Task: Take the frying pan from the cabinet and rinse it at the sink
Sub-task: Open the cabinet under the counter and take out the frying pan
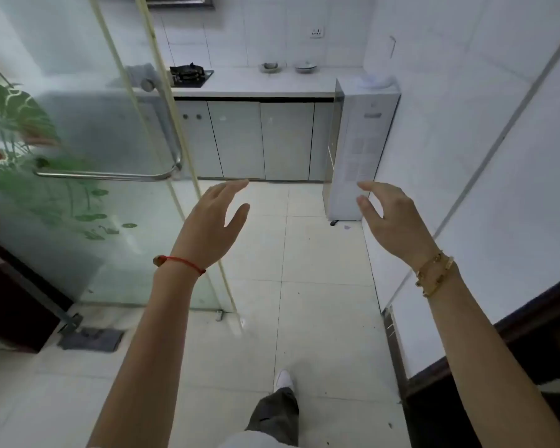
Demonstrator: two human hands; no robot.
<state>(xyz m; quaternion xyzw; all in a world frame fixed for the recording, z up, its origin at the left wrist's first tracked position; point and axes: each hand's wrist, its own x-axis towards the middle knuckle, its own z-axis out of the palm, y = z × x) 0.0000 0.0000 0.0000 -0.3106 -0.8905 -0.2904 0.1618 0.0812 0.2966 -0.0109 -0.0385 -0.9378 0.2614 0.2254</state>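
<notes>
Frying pan is not in sight; we judge it sits behind the closed cabinet doors point(236, 140) under the bench point(265, 84). Our left hand point(212, 218) and right hand point(392, 215) hover empty, fingers spread, since we are well short of the cabinet.

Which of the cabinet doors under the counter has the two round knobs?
The leftmost visible cabinet door, under the stove; the doors to its right show none.
</notes>
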